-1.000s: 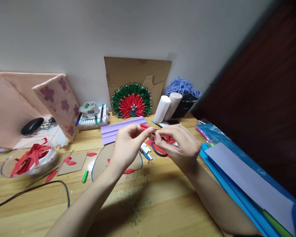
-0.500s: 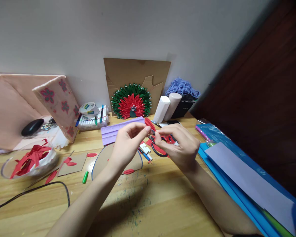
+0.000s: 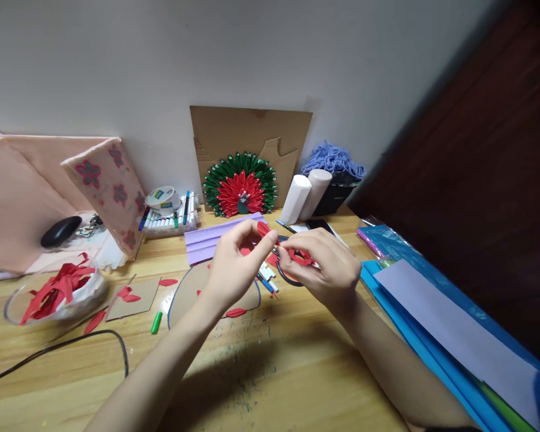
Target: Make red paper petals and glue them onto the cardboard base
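A small red crepe-paper petal is raised above the table, pinched between the thumb and fingers of my left hand. My right hand is closed in a pinch at the petal's lower end, close to my left thumb. Scissors with a black handle loop show behind my right fingers, partly hidden. Red paper scraps lie beyond that hand. Under my left hand is a cardboard disc with a blue edge, and a loose red petal rests at its near side.
A clear bowl of red strips stands left, near a cardboard piece and green cap. Purple paper, a marker box and a peacock picture are behind. Blue folders lie right; a black cable crosses the front left.
The petal has tipped left and lower, with more of it behind my left fingers. My right hand has shifted slightly left, nearer to my left thumb.
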{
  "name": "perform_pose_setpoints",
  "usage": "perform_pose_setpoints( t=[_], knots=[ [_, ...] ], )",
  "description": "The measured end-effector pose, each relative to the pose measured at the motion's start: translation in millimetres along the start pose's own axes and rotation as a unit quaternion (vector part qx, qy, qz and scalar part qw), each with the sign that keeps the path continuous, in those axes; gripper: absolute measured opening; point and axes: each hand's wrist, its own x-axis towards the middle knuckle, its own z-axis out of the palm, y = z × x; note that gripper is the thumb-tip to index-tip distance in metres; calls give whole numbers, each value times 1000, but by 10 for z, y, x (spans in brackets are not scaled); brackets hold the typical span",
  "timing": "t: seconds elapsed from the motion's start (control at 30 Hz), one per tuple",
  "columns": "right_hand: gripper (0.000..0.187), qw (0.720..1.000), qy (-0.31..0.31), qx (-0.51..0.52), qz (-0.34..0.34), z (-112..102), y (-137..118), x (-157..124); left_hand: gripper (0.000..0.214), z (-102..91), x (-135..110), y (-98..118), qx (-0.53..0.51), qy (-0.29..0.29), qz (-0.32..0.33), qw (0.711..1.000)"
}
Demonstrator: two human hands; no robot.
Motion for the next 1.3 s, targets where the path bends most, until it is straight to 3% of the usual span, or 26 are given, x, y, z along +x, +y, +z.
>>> perform_pose_setpoints(
  t=[0.17, 0.47, 0.63, 0.7, 0.73, 0.8, 0.83, 1.07, 1.3],
  knots=[
    [11, 1000, -10, 2, -8, -19, 17, 9, 19, -17, 8, -5, 8, -17, 4, 1000],
    [8, 993, -100, 27, -48, -97, 79, 57, 19, -47, 14, -15, 121, -9, 42, 992],
    [5, 995, -96, -6, -8, -45, 137, 34, 37, -244, 178, -154, 163, 13, 51, 985],
    [5, 996, -90, -18, 6, -16, 167, 25, 41, -389, 272, -317, 238, 32, 10, 971],
    [5, 996, -90, -24, 7, -5, 182, 24, 40, -464, 314, -417, 303, 31, -23, 952],
    [6, 995, -92, -35, 3, 4, 204, 24, 32, -592, 376, -631, 452, -18, -92, 887],
    [6, 995, -92, -39, -1, 1, 211, 26, 27, -638, 394, -734, 471, -36, -105, 875],
    [5, 997, -63, -35, -9, -95, 234, 39, 49, -616, 375, -1189, 501, -99, -142, 848],
    [6, 999, -34, -42, 1, -183, 248, 74, 41, -507, 354, -1200, 518, -110, -117, 840]
  ],
)
